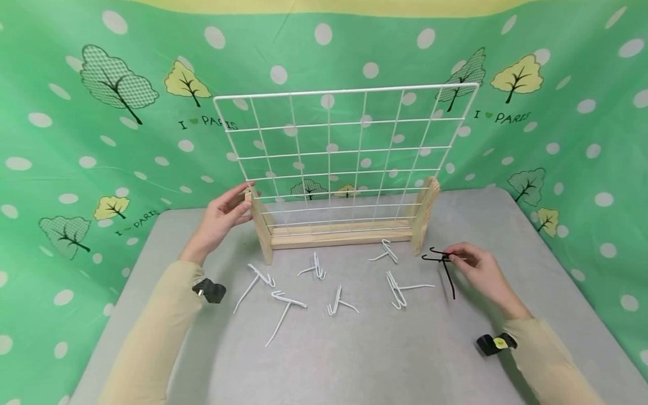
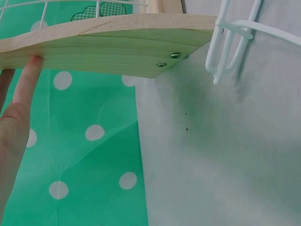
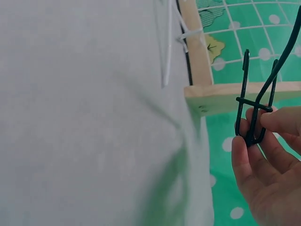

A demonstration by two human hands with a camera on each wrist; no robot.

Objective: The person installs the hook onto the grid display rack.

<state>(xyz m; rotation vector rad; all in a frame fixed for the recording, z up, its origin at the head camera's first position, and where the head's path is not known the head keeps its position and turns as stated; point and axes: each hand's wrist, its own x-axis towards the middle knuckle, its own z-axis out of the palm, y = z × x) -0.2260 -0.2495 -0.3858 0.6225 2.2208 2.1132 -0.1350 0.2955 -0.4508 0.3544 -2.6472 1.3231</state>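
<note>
A white wire grid rack (image 1: 344, 151) stands upright in a wooden base, with a wooden side piece at each end. My left hand (image 1: 223, 216) holds the left side piece (image 2: 108, 49) near its top, one fingertip pressing on its outer face and other fingers reaching behind it. In my right hand (image 1: 478, 270) is a black wire display hook (image 3: 256, 103), pinched between thumb and fingers just right of the rack. Its two bent prongs point toward the rack in the head view, and its long arm slants down.
Several white wire hooks lie on the grey tabletop in front of the rack, among them one by the left side (image 1: 259, 275), one in the middle (image 1: 338, 304) and one at the right (image 1: 397, 292). A green patterned cloth (image 1: 324, 56) hangs behind and at both sides.
</note>
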